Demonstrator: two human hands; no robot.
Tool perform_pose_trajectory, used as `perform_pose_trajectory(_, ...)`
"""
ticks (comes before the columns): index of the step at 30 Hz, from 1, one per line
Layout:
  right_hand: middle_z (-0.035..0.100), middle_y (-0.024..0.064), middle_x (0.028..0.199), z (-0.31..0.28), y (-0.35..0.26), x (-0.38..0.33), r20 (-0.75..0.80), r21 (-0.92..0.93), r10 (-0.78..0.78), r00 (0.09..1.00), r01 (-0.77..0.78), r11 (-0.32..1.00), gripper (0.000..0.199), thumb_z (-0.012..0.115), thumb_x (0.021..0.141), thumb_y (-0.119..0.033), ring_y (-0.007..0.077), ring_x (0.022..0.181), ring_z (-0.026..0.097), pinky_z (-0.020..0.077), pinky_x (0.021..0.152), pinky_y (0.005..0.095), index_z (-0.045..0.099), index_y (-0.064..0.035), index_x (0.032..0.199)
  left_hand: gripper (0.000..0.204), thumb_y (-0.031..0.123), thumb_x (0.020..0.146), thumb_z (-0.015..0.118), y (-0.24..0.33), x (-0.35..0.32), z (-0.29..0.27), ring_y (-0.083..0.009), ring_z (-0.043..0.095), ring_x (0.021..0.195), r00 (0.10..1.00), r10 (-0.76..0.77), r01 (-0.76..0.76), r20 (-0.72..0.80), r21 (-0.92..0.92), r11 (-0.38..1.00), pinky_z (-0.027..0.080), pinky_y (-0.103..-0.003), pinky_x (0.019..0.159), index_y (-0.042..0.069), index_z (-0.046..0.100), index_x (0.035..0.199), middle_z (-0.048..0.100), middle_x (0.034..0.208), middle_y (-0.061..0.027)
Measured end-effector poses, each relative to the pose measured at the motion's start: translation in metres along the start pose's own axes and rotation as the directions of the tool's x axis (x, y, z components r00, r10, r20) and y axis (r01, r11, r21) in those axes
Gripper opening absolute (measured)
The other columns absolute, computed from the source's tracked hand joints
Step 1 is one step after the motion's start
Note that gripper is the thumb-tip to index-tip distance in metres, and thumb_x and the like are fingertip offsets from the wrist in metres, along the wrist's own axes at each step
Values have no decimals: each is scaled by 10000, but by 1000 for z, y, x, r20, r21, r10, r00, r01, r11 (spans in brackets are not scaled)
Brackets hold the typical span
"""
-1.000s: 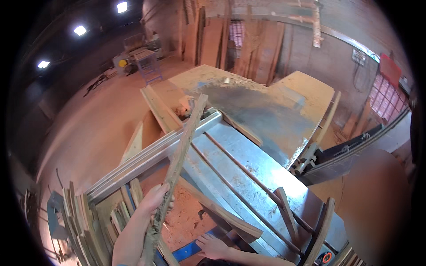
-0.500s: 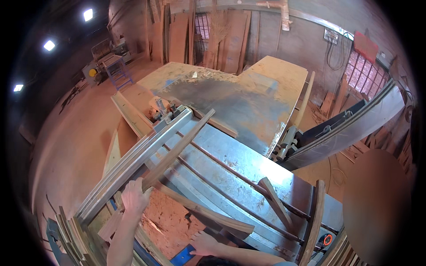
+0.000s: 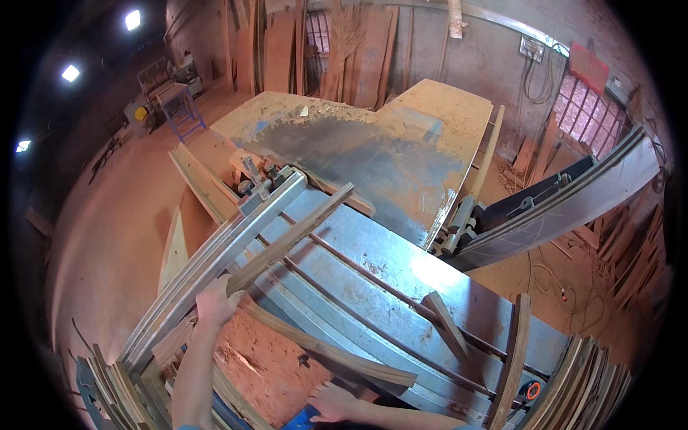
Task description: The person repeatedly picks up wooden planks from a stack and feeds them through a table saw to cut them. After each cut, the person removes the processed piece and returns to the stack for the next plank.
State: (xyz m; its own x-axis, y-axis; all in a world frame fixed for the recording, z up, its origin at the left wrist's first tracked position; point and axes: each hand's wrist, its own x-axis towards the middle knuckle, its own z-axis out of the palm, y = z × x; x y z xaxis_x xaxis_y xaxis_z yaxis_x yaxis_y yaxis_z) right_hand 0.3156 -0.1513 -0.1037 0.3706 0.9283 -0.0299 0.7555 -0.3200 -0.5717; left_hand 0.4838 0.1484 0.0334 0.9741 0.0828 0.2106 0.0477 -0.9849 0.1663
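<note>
My left hand (image 3: 217, 299) is closed round the near end of a long wooden strip (image 3: 290, 234), which slants up and away across the metal table (image 3: 387, 254) beside the aluminium rail (image 3: 236, 229). Lower right of it, my right hand (image 3: 332, 401) rests with curled fingers at a blue metal edge (image 3: 301, 417); part of its grip is hidden. Between my arms lies a reddish, dust-covered surface (image 3: 261, 362). A curved wooden strip (image 3: 333, 348) runs along the table's near side. Two more pieces, a short wooden block (image 3: 446, 326) and a longer wooden strip (image 3: 511, 362), lie to the right.
Beyond the metal table spreads a wide dusty board (image 3: 344, 150). A large metal beam (image 3: 566, 201) juts up at the right. Stacks of thin strips stand at the lower right (image 3: 584, 387) and lower left (image 3: 111, 390). Planks (image 3: 369, 57) lean on the back wall.
The view has shifted slightly. The long strip in my left hand has slid a little rightward over the table. A blurred round shape at the right is gone, uncovering a stack of strips.
</note>
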Motion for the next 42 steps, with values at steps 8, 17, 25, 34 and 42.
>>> perform_pose_trajectory(8, 598, 127, 1134, -7, 6, 7, 125, 70, 13, 992, -22, 997, 584, 590, 896, -553, 286, 1111, 533, 406, 947, 415, 633, -22, 1134, 384, 368, 858, 669, -14, 41, 3, -293, 692, 896, 930, -173, 259, 324, -245, 934, 514, -392, 826, 48, 696, 1070, 726, 936, -148)
perform_pose_trajectory(17, 598, 153, 1106, -27, 6, 15, 166, 152, 8, 986, -33, 988, 584, 603, 897, -544, 331, 1091, 532, 410, 944, 457, 615, -7, 1125, 436, 379, 979, 566, -82, 84, 32, -186, 630, 696, 723, -179, 628, 667, -526, 574, 513, -337, 635, -29, 720, 974, 693, 826, -108)
perform_pose_trajectory(25, 616, 128, 1027, 47, 22, 22, 3, 180, 8, 1000, -8, 984, 565, 616, 833, -604, 318, 1017, 549, 431, 878, 477, 648, -66, 1003, 529, 485, 996, 544, -91, 99, 47, -241, 657, 598, 642, -159, 696, 750, -483, 531, 544, -381, 519, -18, 709, 1012, 695, 809, -155)
perform_pose_trajectory(34, 587, 160, 1149, -21, 9, 24, 253, 231, -20, 967, -40, 972, 619, 574, 930, -540, 330, 1138, 513, 389, 997, 450, 589, 11, 1212, 384, 356, 897, 648, -80, 107, 45, -178, 659, 782, 793, 40, 374, 608, -537, 756, 540, -314, 724, -11, 723, 980, 709, 918, -126)
perform_pose_trajectory(42, 596, 161, 1210, -26, 9, 26, 302, 220, -2, 953, -68, 973, 591, 615, 899, -524, 354, 1161, 528, 403, 1001, 484, 591, -39, 1237, 456, 461, 791, 691, -8, 113, 30, -265, 714, 839, 853, -41, 141, 521, -154, 978, 570, -406, 716, 96, 671, 1062, 720, 899, -123)
